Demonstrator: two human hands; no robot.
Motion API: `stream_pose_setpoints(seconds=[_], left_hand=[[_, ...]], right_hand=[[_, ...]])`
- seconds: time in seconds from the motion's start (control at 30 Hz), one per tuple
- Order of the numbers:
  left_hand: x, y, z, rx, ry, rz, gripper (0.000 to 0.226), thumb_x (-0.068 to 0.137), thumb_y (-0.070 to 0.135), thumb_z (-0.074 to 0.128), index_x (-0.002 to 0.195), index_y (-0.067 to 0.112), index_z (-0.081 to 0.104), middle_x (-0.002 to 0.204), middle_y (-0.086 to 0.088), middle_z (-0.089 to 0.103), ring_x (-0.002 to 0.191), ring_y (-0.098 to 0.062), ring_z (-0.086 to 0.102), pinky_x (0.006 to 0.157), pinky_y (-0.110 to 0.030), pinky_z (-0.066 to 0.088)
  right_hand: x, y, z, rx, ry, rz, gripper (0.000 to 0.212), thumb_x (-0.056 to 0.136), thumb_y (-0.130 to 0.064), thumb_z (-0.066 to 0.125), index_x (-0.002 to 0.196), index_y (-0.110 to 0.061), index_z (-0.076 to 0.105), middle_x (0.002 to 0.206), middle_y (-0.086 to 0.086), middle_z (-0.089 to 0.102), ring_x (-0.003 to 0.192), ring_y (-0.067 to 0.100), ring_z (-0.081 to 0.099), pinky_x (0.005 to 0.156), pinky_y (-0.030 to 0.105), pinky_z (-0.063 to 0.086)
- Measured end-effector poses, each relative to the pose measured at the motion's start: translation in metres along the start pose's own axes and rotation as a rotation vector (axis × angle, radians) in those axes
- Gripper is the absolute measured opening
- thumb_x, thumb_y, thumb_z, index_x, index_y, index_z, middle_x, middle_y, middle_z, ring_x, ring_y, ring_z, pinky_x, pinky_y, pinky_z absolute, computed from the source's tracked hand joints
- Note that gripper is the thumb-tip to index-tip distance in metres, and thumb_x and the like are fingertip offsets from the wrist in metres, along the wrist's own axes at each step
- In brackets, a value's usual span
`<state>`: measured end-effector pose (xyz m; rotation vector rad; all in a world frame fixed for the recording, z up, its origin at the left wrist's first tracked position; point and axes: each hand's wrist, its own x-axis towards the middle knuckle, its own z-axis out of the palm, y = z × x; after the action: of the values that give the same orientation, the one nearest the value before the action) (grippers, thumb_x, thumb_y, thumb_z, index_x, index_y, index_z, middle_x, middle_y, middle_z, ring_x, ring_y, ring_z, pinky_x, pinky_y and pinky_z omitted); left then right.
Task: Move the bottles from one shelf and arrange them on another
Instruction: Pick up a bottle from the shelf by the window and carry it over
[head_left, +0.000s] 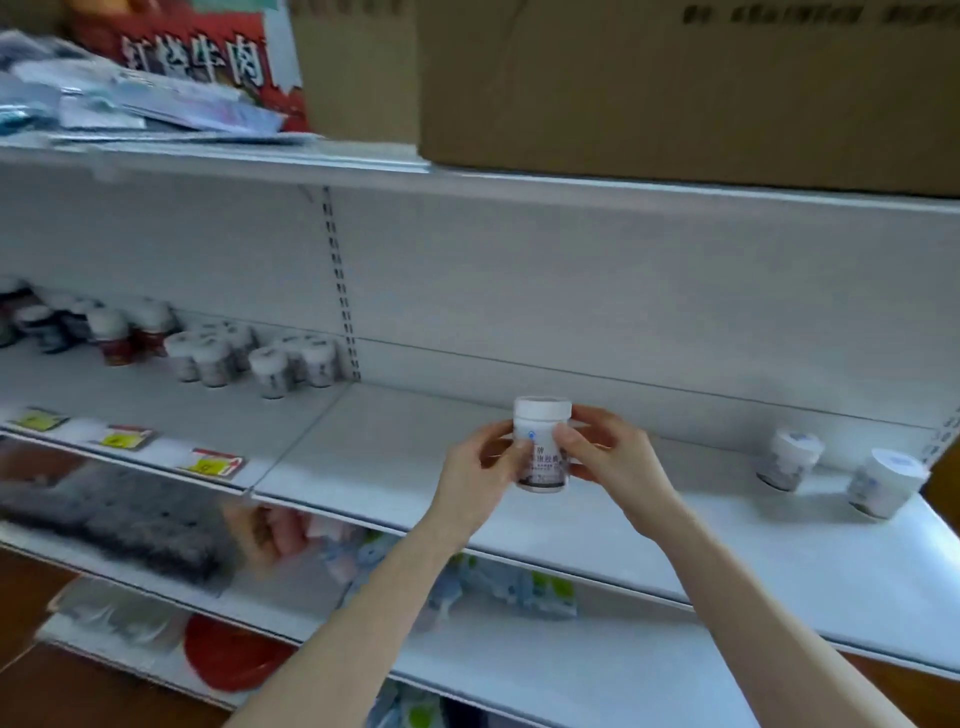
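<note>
Both my hands hold one small white bottle (542, 447) upright above the front of the white right-hand shelf (395, 452). My left hand (483, 467) pinches its left side and my right hand (602, 447) grips its right side. Two more white bottles (788, 458) (883, 489) stand at the far right end of that shelf. On the left-hand shelf (156, 405) a cluster of several white-capped bottles (270, 364) stands near the back, with red-labelled ones (117, 338) further left.
A large cardboard box (675, 88) sits on the top shelf above, beside loose packets (130, 104). Yellow price tags (210, 462) line the left shelf's front edge. Lower shelves hold a grey mat (119, 519), a red dish (228, 660) and wrapped goods.
</note>
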<state>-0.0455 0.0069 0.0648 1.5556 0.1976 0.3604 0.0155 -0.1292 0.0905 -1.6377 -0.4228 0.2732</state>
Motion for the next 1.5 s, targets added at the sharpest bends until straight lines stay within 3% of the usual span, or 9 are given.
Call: stream_pose_setpoints(seconds=[0.2,0.37,0.57,0.73,1.0,1.13,1.33,1.43,1.5], left_hand=[[-0.007,-0.003,-0.158,0.012,0.110,0.006,0.020,0.088,0.008,0.054,0.107,0.014,0.060,0.088,0.002,0.067,0.073,-0.001,0.063,0.078,-0.024,0.052],[-0.016,-0.006,-0.254,0.075,0.152,0.007,0.022,0.088,0.007,0.054,0.109,0.013,0.059,0.097,-0.011,0.068,0.083,-0.014,0.063,0.073,-0.016,0.052],[-0.004,-0.027,-0.310,0.037,0.172,-0.069,0.025,0.090,0.007,0.051,0.113,0.002,0.057,0.093,-0.014,0.064,0.042,0.003,0.055,0.041,-0.006,0.041],[0.037,-0.045,-0.344,0.076,0.197,-0.093,0.025,0.089,0.010,0.054,0.113,0.008,0.059,0.100,-0.012,0.069,0.085,-0.015,0.066,0.074,-0.025,0.054],[0.124,-0.063,-0.367,0.291,0.192,-0.045,0.032,0.089,0.013,0.054,0.120,0.009,0.056,0.100,-0.006,0.065,0.073,0.010,0.061,0.066,-0.006,0.046],[0.154,-0.076,-0.374,0.422,0.114,-0.125,0.037,0.091,0.023,0.051,0.127,0.019,0.050,0.113,-0.008,0.065,0.101,-0.020,0.061,0.084,-0.027,0.046],[0.174,-0.100,-0.382,0.446,0.027,-0.105,0.034,0.091,0.017,0.050,0.125,0.021,0.052,0.107,0.000,0.063,0.096,-0.010,0.054,0.062,0.002,0.036],[0.174,-0.105,-0.385,0.422,-0.033,-0.103,0.037,0.092,0.017,0.048,0.128,0.025,0.047,0.102,0.006,0.058,0.098,-0.010,0.052,0.060,-0.011,0.034],[0.175,-0.108,-0.385,0.435,-0.073,-0.095,0.035,0.093,0.017,0.045,0.127,0.026,0.047,0.102,0.006,0.058,0.096,-0.009,0.052,0.065,-0.013,0.031]], right_hand=[[0.024,-0.011,0.158,0.060,-0.136,0.000,0.026,0.087,-0.010,0.059,0.112,-0.012,0.056,0.095,0.006,0.064,0.079,0.008,0.061,0.059,0.010,0.053],[0.040,-0.005,0.256,0.046,-0.192,0.033,0.031,0.086,-0.010,0.059,0.116,-0.005,0.055,0.095,0.007,0.063,0.078,0.007,0.060,0.056,0.008,0.050],[0.067,0.008,0.313,-0.016,-0.243,0.063,0.030,0.086,-0.009,0.059,0.116,-0.004,0.055,0.092,0.007,0.062,0.075,0.006,0.059,0.055,0.007,0.049],[0.114,0.021,0.341,-0.118,-0.245,0.037,0.012,0.084,-0.017,0.064,0.093,-0.023,0.058,0.093,0.003,0.066,0.080,0.010,0.062,0.066,0.016,0.052],[0.187,0.030,0.351,-0.201,-0.238,-0.011,0.022,0.082,-0.024,0.067,0.088,-0.039,0.054,0.091,-0.014,0.063,0.085,0.002,0.062,0.072,0.021,0.050],[0.206,0.041,0.359,-0.237,-0.164,0.017,0.023,0.081,-0.019,0.069,0.097,-0.029,0.055,0.096,-0.005,0.064,0.091,0.011,0.062,0.080,0.032,0.049],[0.214,0.068,0.370,-0.315,-0.068,0.046,0.028,0.081,-0.013,0.067,0.108,-0.013,0.059,0.104,0.000,0.059,0.101,0.016,0.058,0.087,0.032,0.047],[0.210,0.080,0.375,-0.261,-0.013,0.079,0.037,0.081,-0.011,0.067,0.117,-0.006,0.057,0.108,-0.001,0.058,0.103,0.014,0.057,0.078,0.012,0.048],[0.210,0.087,0.377,-0.244,0.029,0.094,0.040,0.080,-0.011,0.068,0.118,-0.005,0.057,0.110,-0.001,0.058,0.106,0.014,0.056,0.083,0.016,0.048]])
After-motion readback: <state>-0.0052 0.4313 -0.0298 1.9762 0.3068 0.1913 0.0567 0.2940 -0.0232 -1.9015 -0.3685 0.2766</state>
